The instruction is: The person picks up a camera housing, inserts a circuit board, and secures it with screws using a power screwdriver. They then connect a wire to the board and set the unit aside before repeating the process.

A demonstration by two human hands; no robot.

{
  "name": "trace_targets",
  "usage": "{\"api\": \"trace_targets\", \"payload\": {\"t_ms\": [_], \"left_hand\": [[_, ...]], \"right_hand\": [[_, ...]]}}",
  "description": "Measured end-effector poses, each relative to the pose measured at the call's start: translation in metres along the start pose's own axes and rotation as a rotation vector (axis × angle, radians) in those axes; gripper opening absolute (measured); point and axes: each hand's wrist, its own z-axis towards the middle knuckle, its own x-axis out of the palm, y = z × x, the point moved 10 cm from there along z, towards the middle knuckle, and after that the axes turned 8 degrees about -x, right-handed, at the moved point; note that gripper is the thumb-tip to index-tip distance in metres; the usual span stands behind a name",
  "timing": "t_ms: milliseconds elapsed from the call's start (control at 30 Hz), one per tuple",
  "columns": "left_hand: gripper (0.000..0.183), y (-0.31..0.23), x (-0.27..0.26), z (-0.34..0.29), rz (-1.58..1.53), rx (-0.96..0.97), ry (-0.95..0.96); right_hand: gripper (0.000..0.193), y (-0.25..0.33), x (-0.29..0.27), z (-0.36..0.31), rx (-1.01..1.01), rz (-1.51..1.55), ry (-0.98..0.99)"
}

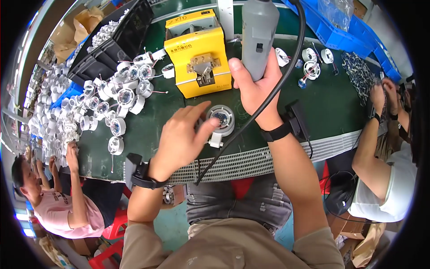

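My right hand [260,85] is closed around a grey corded electric screwdriver [259,38]; its working tip is not visible. A black cable [273,92] runs from the tool down across my right wrist. On the green table in front of me lies a white round housing [227,114] with a circuit board inside and a small white bracket at its near side. My left hand [181,136] is beside it, fingers apart, with the thumb tip over the housing's left rim. Beyond the housing stands a yellow screw feeder [199,54] with a metal mechanism on its front.
Many white round housings [125,97] with wires are heaped at the left, before a black bin [112,49]. A few more housings [311,69] lie right of the screwdriver. Blue trays [342,38] stand far right. A perforated white strip [244,165] edges the table. Co-workers sit both sides.
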Motion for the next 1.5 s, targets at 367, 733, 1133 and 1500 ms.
{"api": "trace_targets", "payload": {"t_ms": [367,733,1133,1500], "left_hand": [[0.042,0.038,-0.003,-0.009,-0.328,-0.06,0.228],[0.089,0.039,-0.009,-0.024,-0.448,0.031,0.356],[0.05,0.087,-0.014,-0.066,-0.491,-0.145,0.185],[0.048,0.089,-0.007,-0.075,-0.671,-0.244,0.251]], "right_hand": [[0.039,0.002,0.005,-0.005,0.019,-0.039,0.031],[0.04,0.001,0.011,-0.009,0.031,-0.011,0.02],[0.035,-0.007,0.02,-0.012,0.092,-0.095,0.113],[0.043,-0.011,0.028,-0.015,0.122,-0.091,0.134]]}}
